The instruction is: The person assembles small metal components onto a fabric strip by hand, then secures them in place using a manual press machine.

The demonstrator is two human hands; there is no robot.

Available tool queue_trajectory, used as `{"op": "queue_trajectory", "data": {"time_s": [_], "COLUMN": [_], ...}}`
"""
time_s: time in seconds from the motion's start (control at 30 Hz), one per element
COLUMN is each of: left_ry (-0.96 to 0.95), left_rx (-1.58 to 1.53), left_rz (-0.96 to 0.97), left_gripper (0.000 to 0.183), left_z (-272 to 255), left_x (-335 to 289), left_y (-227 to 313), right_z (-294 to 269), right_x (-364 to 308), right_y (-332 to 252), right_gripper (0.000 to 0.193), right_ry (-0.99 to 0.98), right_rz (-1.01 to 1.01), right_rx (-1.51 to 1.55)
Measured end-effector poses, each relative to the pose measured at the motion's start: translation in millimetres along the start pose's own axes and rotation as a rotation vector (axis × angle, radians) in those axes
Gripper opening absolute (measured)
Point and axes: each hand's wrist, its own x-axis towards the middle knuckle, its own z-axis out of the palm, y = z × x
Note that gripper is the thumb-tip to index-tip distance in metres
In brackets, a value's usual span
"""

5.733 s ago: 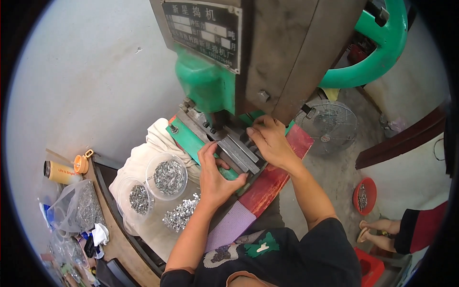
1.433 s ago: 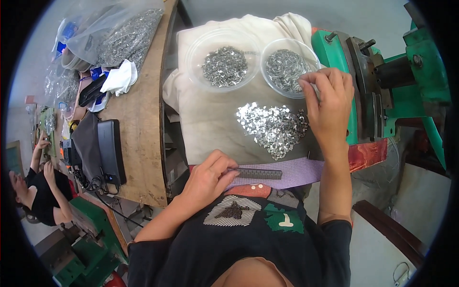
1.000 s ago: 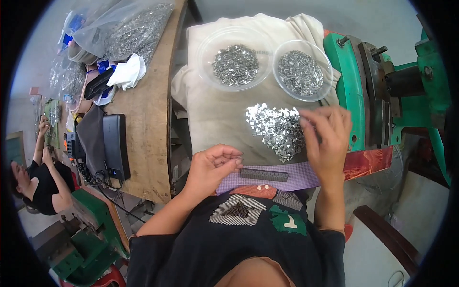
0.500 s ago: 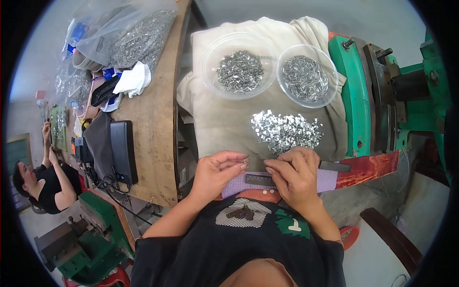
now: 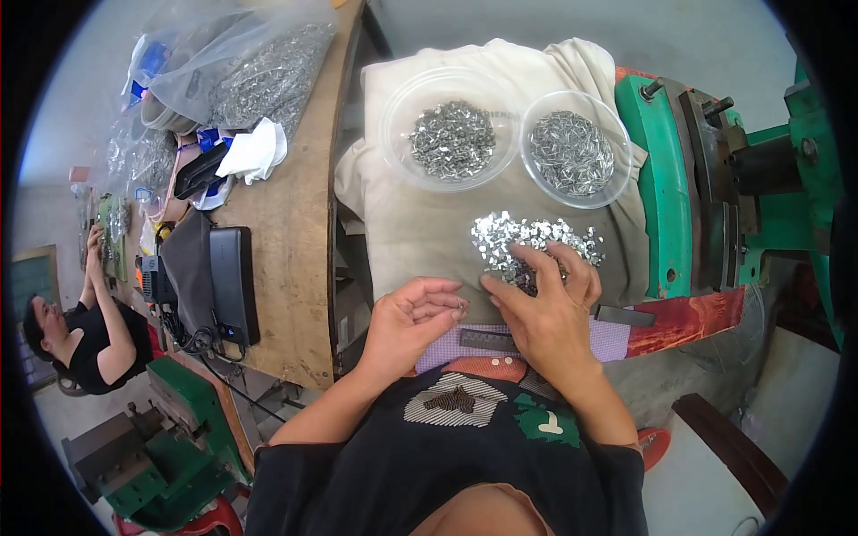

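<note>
Fingers of the right hand (image 5: pixel 545 313) spread over the loose pile (image 5: pixel 536 246) at the cloth's (image 5: pixel 420 241) near edge; left hand (image 5: pixel 411 322) pinches one piece. Both bowls (image 5: pixel 456 134) hold plenty, so much seems left.

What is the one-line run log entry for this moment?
left hand: pinching small part | right hand: fingers on loose parts pile | two bowls of parts behind

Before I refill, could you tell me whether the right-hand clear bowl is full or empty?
Partly full: the right clear bowl holds small metal pieces covering its bottom.
</note>
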Motion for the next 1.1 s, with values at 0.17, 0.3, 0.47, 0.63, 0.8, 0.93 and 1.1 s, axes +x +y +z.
{"op": "queue_trajectory", "data": {"time_s": [0.17,0.3,0.47,0.63,0.8,0.93,1.1], "left_ry": [-0.011,-0.013,-0.015,-0.029,-0.012,-0.007,-0.001], "left_rx": [-0.023,-0.023,-0.040,-0.078,-0.119,-0.140,-0.143], "left_rz": [0.000,-0.005,-0.001,-0.004,-0.028,-0.053,-0.082], "left_gripper": [0.033,0.032,0.032,0.031,0.031,0.031,0.031], "left_z": [-0.7,-1.0,-1.2,-2.7,-3.0,-2.8,-3.7], "left_x": [1.0,2.1,1.3,2.0,1.2,1.8,3.2], "left_y": [0.7,1.9,2.1,1.4,3.9,7.1,8.2], "right_z": [-2.6,0.3,-2.3,-0.2,-2.8,-7.1,-6.7], "right_x": [-1.1,-2.1,-2.8,2.0,-0.2,-2.8,-5.1], "right_y": [0.8,2.0,3.2,1.7,2.7,6.3,6.9], "right_gripper": [0.028,0.028,0.028,0.025,0.023,0.021,0.021], "right_ry": [0.027,0.030,0.032,0.049,0.047,0.082,0.084], "right_rz": [0.058,0.066,0.050,0.075,0.056,0.090,0.108], "right_rx": [-0.016,-0.033,0.003,-0.037,0.008,0.017,0.036]}}
